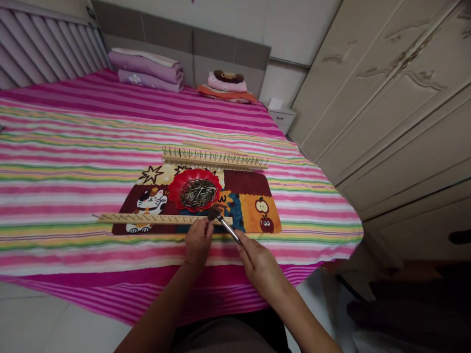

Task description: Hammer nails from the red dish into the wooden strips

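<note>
My right hand [260, 264] is wrapped round the handle of a hammer [228, 228], whose dark head sits over the near wooden strip [147, 218]. Beside the hammer head, my left hand [198, 239] is closed in a pinch at the strip's front edge; what its fingers hold is too small to make out. A row of nails runs along the strip, which lies across a patterned mat [251, 184]. Just beyond the hands stands a red scalloped bowl [176, 189] with a heap of loose nails [199, 192] in it.
Behind the bowl, more wooden strips [213, 159] bristle with upright nails. Striped cloth [66, 191] covers the bed under the mat. Folded bedding [149, 68] and a smaller stack [227, 86] rest near the headboard [231, 54]. A wardrobe [382, 98] stands at the right.
</note>
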{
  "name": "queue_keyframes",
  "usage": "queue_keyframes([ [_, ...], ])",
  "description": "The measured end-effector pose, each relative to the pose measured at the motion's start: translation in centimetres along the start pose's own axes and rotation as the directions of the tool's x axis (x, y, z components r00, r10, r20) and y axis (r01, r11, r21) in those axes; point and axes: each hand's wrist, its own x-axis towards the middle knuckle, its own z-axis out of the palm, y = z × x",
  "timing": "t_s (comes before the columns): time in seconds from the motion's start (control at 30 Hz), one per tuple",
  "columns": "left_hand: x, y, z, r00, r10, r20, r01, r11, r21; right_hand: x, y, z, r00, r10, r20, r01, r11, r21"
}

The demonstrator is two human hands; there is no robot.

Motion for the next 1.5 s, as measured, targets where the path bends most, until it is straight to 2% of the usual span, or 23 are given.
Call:
queue_keyframes([
  [0.13,0.0,0.1,-0.1,1.0,-0.011,0.011,0.012,0.999,-0.049,-0.1,-1.1,-0.7,0.993,-0.04,-0.112,0.041,0.999,0.014],
  [0.27,0.1,0.3,-0.4,0.998,-0.042,0.053,0.043,0.999,-0.028,-0.1,-0.7,0.0,1.0,0.016,-0.016,-0.016,1.0,-0.007],
  [0.33,0.1,0.3,-0.4,0.997,-0.06,0.057,0.062,0.998,-0.018,-0.3,-0.4,0.3,0.999,0.035,-0.003,-0.034,0.998,0.045],
  [0.43,0.1,0.1,-0.4,0.997,-0.056,0.054,0.058,0.998,-0.034,-0.2,0.3,0.2,0.99,0.064,-0.125,-0.041,0.982,0.183],
  [0.5,0.1,0.0,-0.3,0.998,-0.035,0.054,0.037,0.999,-0.037,0.3,1.6,0.0,0.965,0.165,-0.203,-0.111,0.961,0.255],
  [0.57,0.2,-0.2,-0.3,0.999,-0.014,0.046,0.015,0.999,-0.032,1.3,3.6,0.0,0.919,0.318,-0.232,-0.229,0.911,0.342],
  [0.63,0.0,-0.2,-0.3,0.999,0.009,0.042,-0.008,1.0,-0.023,2.6,6.1,0.0,0.859,0.466,-0.213,-0.331,0.821,0.465],
  [0.73,-0.2,0.0,-0.9,0.998,0.045,0.033,-0.045,0.999,-0.02,4.2,9.3,-0.1,0.752,0.646,-0.127,-0.43,0.628,0.649],
  [0.8,0.1,0.1,-2.0,0.997,0.071,0.016,-0.07,0.997,-0.024,4.7,10.5,-0.2,0.713,0.699,-0.056,-0.46,0.526,0.715],
  [0.87,1.5,0.2,-3.4,0.998,0.069,0.004,-0.069,0.998,0.001,4.7,10.8,-0.2,0.704,0.71,-0.023,-0.468,0.489,0.736],
  [0.93,4.0,0.2,-4.6,1.0,0.012,-0.002,-0.012,0.996,0.091,4.5,10.8,-0.2,0.701,0.713,-0.016,-0.47,0.479,0.741],
  [1.0,7.1,0.1,-4.8,0.998,-0.03,0.056,0.018,0.978,0.209,4.4,10.7,-0.2,0.693,0.721,-0.008,-0.477,0.467,0.745],
  [1.07,10.0,-0.2,-4.1,0.974,-0.097,0.205,0.023,0.942,0.336,4.3,10.6,-0.1,0.688,0.726,0.0,-0.484,0.458,0.745],
  [1.17,12.6,-0.7,-1.8,0.874,-0.271,0.403,0.049,0.874,0.483,4.4,10.9,0.2,0.693,0.721,-0.019,-0.476,0.477,0.739],
  [1.23,13.4,-0.9,-0.4,0.824,-0.345,0.449,0.064,0.845,0.531,4.4,11.2,0.4,0.699,0.713,-0.056,-0.458,0.506,0.731],
  [1.33,14.1,-1.3,0.4,0.807,-0.372,0.459,0.086,0.842,0.532,4.4,11.5,0.6,0.706,0.701,-0.101,-0.439,0.545,0.714],
  [1.43,14.7,-1.6,0.0,0.754,-0.417,0.507,0.151,0.862,0.484,4.4,11.5,0.7,0.712,0.691,-0.12,-0.433,0.567,0.701],
  [1.5,14.8,-1.8,-0.8,0.705,-0.463,0.536,0.286,0.878,0.383,4.4,11.6,0.8,0.715,0.687,-0.131,-0.429,0.579,0.694],
])
